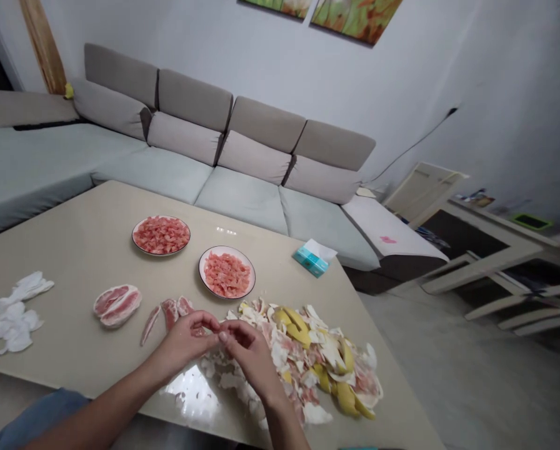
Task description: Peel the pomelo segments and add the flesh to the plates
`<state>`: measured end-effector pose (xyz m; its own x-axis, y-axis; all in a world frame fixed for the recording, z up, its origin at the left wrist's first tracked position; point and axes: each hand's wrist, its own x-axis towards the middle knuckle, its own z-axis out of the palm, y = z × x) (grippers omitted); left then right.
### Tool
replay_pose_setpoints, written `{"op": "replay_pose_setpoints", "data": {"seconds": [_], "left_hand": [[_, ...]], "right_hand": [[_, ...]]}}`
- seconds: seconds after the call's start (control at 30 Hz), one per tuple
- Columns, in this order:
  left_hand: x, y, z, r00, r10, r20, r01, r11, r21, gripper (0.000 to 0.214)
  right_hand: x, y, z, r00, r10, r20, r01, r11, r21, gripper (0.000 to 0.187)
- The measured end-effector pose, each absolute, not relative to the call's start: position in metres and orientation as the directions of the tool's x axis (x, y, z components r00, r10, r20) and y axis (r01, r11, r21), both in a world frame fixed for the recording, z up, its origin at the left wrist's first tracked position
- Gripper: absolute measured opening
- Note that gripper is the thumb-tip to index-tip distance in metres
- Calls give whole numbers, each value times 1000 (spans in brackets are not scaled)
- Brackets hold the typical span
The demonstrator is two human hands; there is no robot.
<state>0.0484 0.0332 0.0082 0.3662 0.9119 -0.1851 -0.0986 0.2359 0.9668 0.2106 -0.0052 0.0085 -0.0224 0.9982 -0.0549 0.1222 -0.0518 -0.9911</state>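
Note:
My left hand (190, 337) and my right hand (252, 356) meet fingertip to fingertip above the table's near side. Pinkish flesh, seemingly a piece of pomelo, shows inside the curled fingers of my left hand. My right thumb and forefinger are pinched; what lies between them is too small to make out. Just beyond my left hand rest some pomelo segments (170, 312). A partly opened peeled pomelo (117, 306) sits farther left. Under and beside my right hand spreads a heap of white pith and yellow peel (303, 356).
Two plates hold pink pulp: one plate (137, 245) farther back, another plate (205, 282) nearer the heap. A blue tissue box (312, 259) stands at the table's far right. Crumpled white tissues (15, 319) lie at the left. A sofa (242, 194) lines the table's far side.

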Motion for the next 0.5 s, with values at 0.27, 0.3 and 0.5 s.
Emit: {"op": "replay_pose_setpoints", "data": {"seconds": [0.27, 0.3, 0.5], "left_hand": [[51, 30, 9, 417, 870, -262, -97, 329, 940, 29], [51, 30, 10, 425, 860, -283, -103, 357, 929, 31], [50, 30, 14, 478, 829, -291, -198, 425, 883, 36]], "right_hand": [[207, -11, 10, 40, 995, -89, -6, -89, -996, 24], [207, -11, 11, 38, 995, -93, -13, -93, -996, 24], [210, -11, 11, 53, 990, -130, -54, -127, -990, 26]]}}
